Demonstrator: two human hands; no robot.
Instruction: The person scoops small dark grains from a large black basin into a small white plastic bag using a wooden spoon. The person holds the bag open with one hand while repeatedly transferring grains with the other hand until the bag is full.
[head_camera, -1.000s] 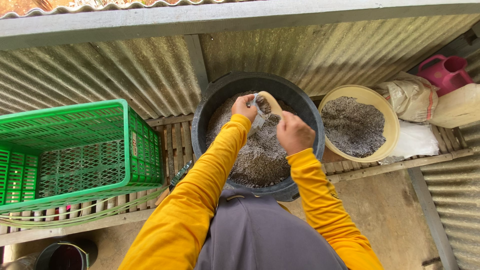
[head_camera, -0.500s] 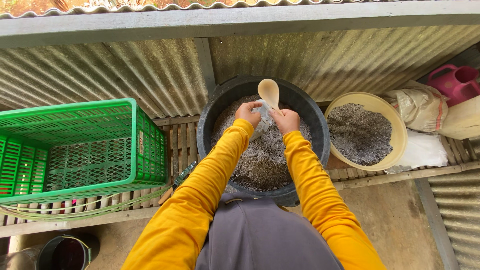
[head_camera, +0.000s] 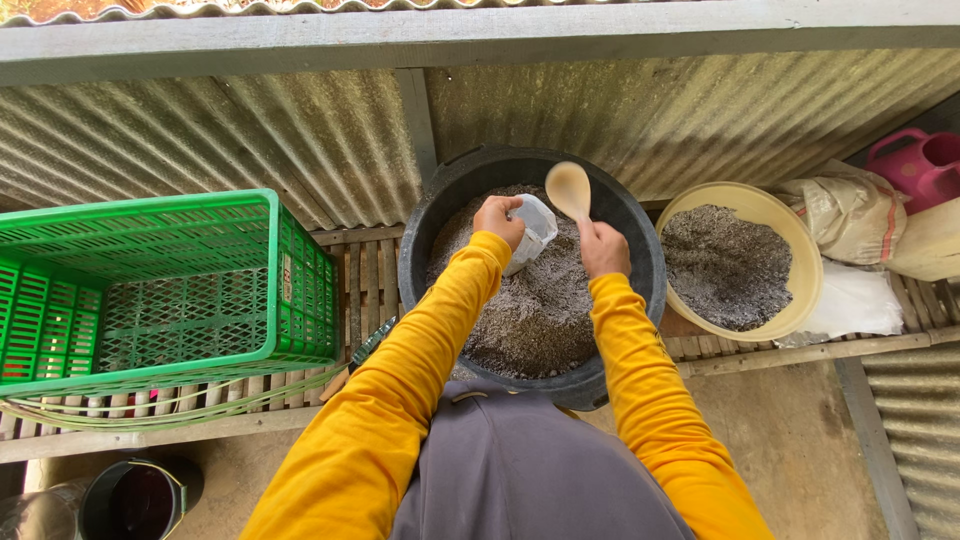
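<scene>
Left hand (head_camera: 497, 217) grips small clear bag (head_camera: 530, 232), right hand (head_camera: 603, 248) holds spoon (head_camera: 570, 190) raised (looks empty) over gritty mix in black tub (head_camera: 640, 255); filling barely begun.

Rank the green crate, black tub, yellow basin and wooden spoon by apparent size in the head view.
1. green crate, though it runs off the frame edge
2. black tub
3. yellow basin, somewhat smaller than the tub
4. wooden spoon, in the right hand
</scene>
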